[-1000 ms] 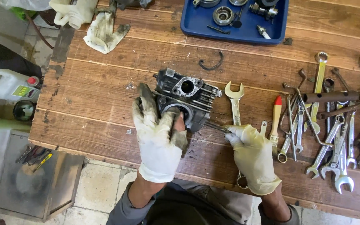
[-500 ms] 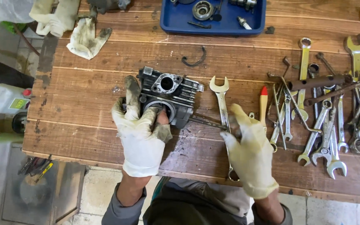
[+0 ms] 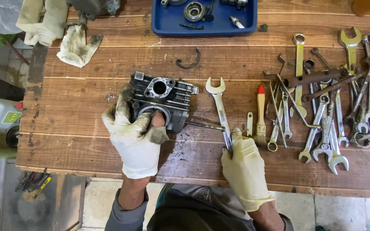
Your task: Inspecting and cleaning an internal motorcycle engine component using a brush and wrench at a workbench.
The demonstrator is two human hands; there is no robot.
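While the left hand (image 3: 135, 137) clamps the cylinder head (image 3: 163, 100) near the bench's (image 3: 86, 149) front edge, the right hand (image 3: 245, 169) pinches a spanner (image 3: 220, 112) by its shank. That light pinch could slip, knocking the spanner into the brush (image 3: 260, 115) beside it.

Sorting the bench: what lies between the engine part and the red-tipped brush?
In the head view, an open-ended spanner lies between the engine part and the brush, its lower end under the right hand.
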